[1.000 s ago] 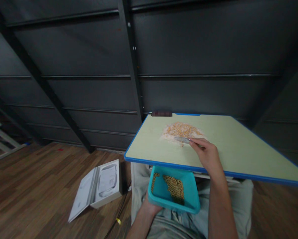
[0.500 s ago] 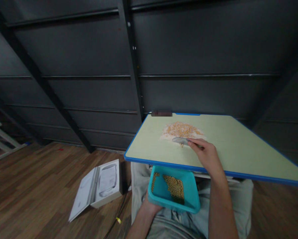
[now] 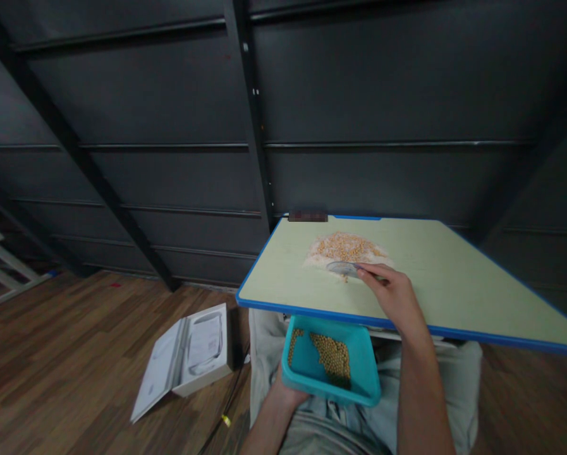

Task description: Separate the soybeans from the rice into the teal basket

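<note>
My right hand point(image 3: 391, 292) is closed in a pinch on the handle of a grey metal spoon point(image 3: 342, 267). The spoon's wide end lies at the near edge of a heap of white grains mixed with yellow beans point(image 3: 344, 245), and a few beans lie just in front of it. Below the table edge, my left hand point(image 3: 287, 390) grips a teal plastic basin point(image 3: 331, 393) at its near left corner; its fingers are partly hidden under it. Greenish-yellow beans point(image 3: 333, 357) lie in the basin, mostly toward its right side, with a smaller strip at the left.
The heap rests on a pale yellow-green table point(image 3: 454, 278) with a blue rim. A dark blurred object point(image 3: 308, 217) is at its far left edge. On the wooden floor, an open white box point(image 3: 205, 347) stands near a black cable point(image 3: 229, 398). Dark panelled wall point(image 3: 382, 95) rises behind.
The spoon has shifted very slightly left along the heap's near edge. My left hand and the basin have stayed in place.
</note>
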`<state>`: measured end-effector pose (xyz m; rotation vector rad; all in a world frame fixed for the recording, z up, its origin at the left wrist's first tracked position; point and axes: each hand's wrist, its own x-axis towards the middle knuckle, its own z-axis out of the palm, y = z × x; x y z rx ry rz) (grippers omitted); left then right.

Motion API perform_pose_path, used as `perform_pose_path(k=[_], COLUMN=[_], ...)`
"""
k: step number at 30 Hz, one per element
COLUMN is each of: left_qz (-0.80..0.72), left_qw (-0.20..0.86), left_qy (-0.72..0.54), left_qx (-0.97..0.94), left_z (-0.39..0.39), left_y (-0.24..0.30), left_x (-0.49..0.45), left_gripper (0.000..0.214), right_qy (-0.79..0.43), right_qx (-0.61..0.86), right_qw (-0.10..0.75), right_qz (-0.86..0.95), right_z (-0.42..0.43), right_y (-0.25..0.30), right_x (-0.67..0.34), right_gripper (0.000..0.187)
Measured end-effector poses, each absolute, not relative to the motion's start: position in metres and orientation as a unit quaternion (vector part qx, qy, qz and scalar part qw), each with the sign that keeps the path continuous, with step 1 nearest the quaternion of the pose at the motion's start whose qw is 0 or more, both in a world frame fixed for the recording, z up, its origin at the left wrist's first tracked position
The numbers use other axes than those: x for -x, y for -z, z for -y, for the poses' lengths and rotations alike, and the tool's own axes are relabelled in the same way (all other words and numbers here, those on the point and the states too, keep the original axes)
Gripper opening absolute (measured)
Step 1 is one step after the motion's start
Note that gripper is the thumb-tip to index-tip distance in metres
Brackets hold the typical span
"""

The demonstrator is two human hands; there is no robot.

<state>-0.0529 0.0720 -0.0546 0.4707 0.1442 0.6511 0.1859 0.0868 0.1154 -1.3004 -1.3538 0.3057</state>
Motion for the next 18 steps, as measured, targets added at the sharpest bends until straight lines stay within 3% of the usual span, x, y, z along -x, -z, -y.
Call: perform_pose_path(k=[18], left_qz=[-0.063], left_qw=[0.917], left_qy=[-0.318], left_qx=[-0.233], left_z=[-0.0748], left_y=[0.0598], left_x=[0.0504], left_gripper=[0.048], right_qy=[-0.166], right_qx=[0.559], right_qw=[0.558], right_qz=[0.590], right_z=[-0.0832], right_y=[-0.1200], right_x=[-0.1830], right_gripper=[0.022])
